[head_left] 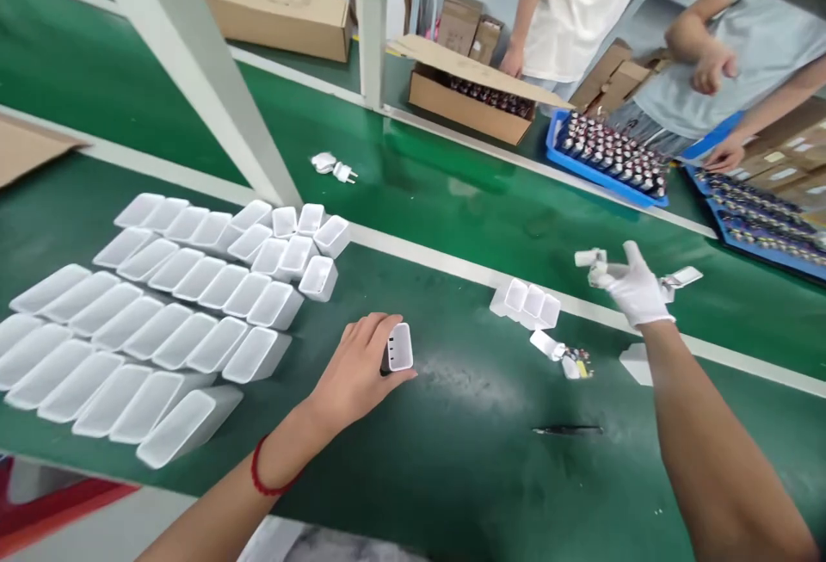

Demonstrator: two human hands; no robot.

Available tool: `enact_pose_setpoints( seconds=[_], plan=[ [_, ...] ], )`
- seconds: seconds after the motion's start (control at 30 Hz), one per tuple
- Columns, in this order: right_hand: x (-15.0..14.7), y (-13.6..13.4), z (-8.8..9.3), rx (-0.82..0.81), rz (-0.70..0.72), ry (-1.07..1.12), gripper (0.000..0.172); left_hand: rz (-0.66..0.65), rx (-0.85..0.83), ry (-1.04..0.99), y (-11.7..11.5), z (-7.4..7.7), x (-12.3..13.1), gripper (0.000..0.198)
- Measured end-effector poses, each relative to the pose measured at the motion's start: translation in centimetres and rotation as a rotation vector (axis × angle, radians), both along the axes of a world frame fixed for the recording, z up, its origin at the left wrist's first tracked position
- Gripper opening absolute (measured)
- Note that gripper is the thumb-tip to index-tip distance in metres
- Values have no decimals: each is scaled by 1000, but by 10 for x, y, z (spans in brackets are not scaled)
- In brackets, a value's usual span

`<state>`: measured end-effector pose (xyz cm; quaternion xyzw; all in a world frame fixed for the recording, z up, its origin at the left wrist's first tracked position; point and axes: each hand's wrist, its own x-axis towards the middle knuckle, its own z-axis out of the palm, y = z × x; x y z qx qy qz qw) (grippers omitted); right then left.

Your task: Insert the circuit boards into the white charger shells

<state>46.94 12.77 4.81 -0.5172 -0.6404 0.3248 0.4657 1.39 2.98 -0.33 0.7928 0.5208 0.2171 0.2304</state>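
- Left hand (pixel 358 368): bare, red cord at wrist, fingers curled around a white charger (pixel 398 348); charger held just above the green bench (pixel 452 467), port face toward the camera.
- Right hand (pixel 629 287): white glove, raised over the bench, fingers partly spread, fingertips pinching a small white part (pixel 590 257).
- Empty white shells (pixel 161 321): rows at left, open ends up-right, just beside the left hand.
- Three more shells (pixel 529 302): grouped between both hands, near the white line.
- Tweezers (pixel 568 430): flat on the bench, below the right hand.
- Blue tray (pixel 556 153): far side, in front of two other persons.
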Motion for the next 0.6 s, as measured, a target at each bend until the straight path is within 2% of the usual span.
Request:
enact_pose_setpoints(
  seconds=[0.03, 0.1, 0.2, 0.23, 0.3, 0.37, 0.47, 0.53, 0.6],
  plan=[
    [-17, -6, 3, 5, 12, 38, 41, 3, -28, -15, -5, -3, -6, 61],
    [-62, -24, 9, -41, -55, 173, 37, 5, -92, -63, -13, -8, -16, 70],
    [-146, -63, 15, -224, -45, 448, 74, -23, -157, -146, -21, -10, -28, 77],
    [-175, -76, 14, -270, 10, 521, 82, -41, -161, -170, -24, -10, -31, 72],
    [-227, -101, 9, -389, 133, 628, 87, -69, -156, -209, -29, -11, -36, 59],
    [-265, -120, -1, -479, 203, 680, 94, -76, -159, -236, -33, -13, -39, 52],
    [-295, -135, -21, -416, 209, 627, 110, -66, -183, -282, -38, -17, -42, 55],
    [-304, -139, -33, -305, 237, 503, 119, -71, -190, -314, -38, -21, -42, 54],
    [-306, -140, -42, -227, 287, 362, 121, -84, -182, -334, -37, -23, -43, 52]
  ],
)
